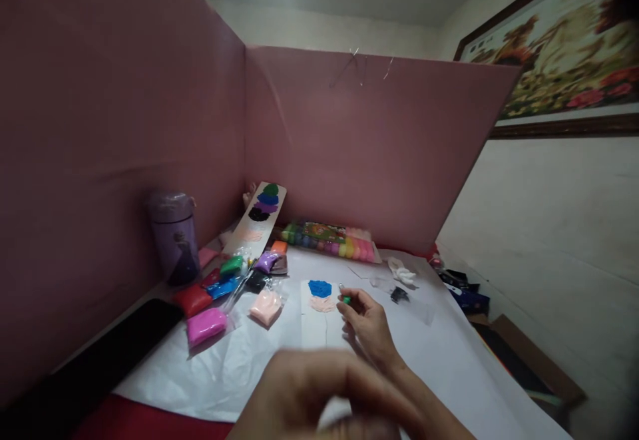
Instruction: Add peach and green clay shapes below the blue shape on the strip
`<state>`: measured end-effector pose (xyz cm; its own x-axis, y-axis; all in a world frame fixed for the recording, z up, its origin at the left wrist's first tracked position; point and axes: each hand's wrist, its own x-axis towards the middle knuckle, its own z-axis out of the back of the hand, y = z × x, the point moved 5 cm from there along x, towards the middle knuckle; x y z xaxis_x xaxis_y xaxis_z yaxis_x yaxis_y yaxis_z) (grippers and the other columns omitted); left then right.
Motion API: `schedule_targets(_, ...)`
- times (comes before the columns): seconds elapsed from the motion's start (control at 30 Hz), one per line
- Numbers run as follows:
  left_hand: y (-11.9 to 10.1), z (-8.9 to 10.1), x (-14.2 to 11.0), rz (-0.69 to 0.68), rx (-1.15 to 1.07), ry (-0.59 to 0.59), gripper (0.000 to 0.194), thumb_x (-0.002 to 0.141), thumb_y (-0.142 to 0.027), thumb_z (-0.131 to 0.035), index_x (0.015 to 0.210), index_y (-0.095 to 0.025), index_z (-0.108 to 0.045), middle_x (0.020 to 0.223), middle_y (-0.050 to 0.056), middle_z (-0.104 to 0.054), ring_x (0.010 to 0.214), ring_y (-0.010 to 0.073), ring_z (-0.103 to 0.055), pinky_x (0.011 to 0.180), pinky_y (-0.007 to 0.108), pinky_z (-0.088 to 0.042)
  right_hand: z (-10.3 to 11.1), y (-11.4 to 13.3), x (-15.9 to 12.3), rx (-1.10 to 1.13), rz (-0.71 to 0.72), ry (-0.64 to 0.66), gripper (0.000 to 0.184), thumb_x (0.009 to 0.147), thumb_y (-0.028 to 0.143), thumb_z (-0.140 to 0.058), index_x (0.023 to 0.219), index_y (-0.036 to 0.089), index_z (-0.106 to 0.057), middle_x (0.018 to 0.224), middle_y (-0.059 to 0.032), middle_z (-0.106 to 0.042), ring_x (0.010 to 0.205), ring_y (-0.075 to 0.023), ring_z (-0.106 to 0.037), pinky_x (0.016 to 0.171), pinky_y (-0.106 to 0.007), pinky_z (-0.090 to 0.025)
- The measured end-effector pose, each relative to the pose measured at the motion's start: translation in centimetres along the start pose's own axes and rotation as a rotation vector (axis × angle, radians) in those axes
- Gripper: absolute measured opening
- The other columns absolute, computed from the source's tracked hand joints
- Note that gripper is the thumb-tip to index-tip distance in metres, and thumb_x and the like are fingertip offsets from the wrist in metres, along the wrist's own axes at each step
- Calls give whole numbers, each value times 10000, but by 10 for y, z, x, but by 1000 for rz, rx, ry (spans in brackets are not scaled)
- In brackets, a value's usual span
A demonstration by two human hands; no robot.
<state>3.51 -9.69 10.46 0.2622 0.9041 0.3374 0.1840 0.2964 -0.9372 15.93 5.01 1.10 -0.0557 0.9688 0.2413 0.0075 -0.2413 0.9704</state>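
My right hand (pixel 370 325) is closed, with thumb and fingertips pinching a small green thing (pixel 347 300) whose kind I cannot make out. It is at the right edge of a white card (pixel 313 333). Blue clay (pixel 320 288) lies spread on the card's upper part, touching a pale peach clay patch (pixel 322 303) below it. Large, blurred and close to the camera, my left hand (pixel 319 393) covers the card's near end. Its fingers are bent, but their tips are cut off by the frame.
Left of the card lie several clay packets, including peach (pixel 266 307), pink (pixel 207 327) and green (pixel 231 267). A purple cup (pixel 174 237), a longer clay-patched card (pixel 273 227) and a tray of colours (pixel 329 241) stand behind. A crumpled white tissue (pixel 401 271) and black scrap (pixel 399 295) lie right.
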Motion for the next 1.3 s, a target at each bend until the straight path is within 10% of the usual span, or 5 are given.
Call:
schedule_targets(0.13, 18, 19, 59, 176, 77, -124, 152, 750, -262, -605, 644, -154, -613, 536, -8, -538, 507, 108, -498, 514, 236, -406, -8, 15, -9, -13, 44, 56, 226, 750, 361, -637, 848, 158, -628, 642, -16, -596, 531, -129, -527, 444, -227, -424)
schedule_targets(0.3, 75, 47, 89, 290, 257, -246, 286, 713, -409, -635, 775, -133, -591, 648, 6, -573, 508, 107, -499, 442, 210, -334, -10, 30, -15, -205, 222, 74, 172, 801, 325, -585, 741, 170, -625, 536, 13, -544, 485, -123, -502, 480, -240, -418)
schedule_targets(0.63, 102, 59, 97, 274, -142, -129, 551, 507, -448, -819, 880, -100, -609, 655, 34, -648, 500, 111, -557, 531, 246, -436, -10, 34, -19, -533, 533, 44, 379, 782, 168, -571, 1158, 212, -560, 996, -79, -658, 832, -201, -622, 635, -297, -491)
schedule_targets(1.3, 118, 64, 82, 396, -288, -36, 335, 661, -373, -765, 770, -97, -608, 658, 43, -644, 493, 99, -575, 467, 203, -453, -12, 43, -22, -503, 612, 138, 105, 871, 173, -514, 933, 190, -596, 861, -49, -625, 747, -150, -580, 654, -283, -482)
